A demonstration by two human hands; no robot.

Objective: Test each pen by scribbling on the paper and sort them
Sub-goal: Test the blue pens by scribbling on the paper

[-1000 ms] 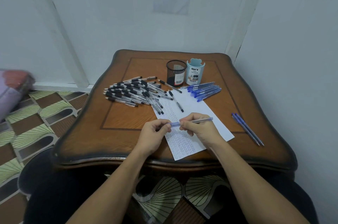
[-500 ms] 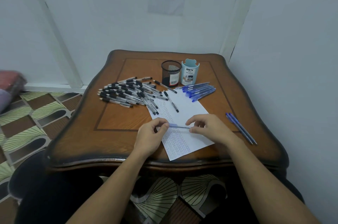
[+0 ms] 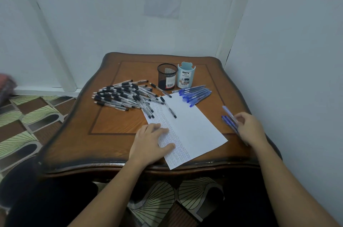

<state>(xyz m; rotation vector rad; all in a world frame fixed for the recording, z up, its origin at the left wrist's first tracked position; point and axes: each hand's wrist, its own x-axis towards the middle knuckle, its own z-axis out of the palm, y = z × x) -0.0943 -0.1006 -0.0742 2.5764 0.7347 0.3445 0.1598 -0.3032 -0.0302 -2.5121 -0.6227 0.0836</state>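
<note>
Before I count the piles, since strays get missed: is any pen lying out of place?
Yes. One black pen lies alone on the paper, away from the black pile. A second black pen sits apart beside the mesh cup.
</note>
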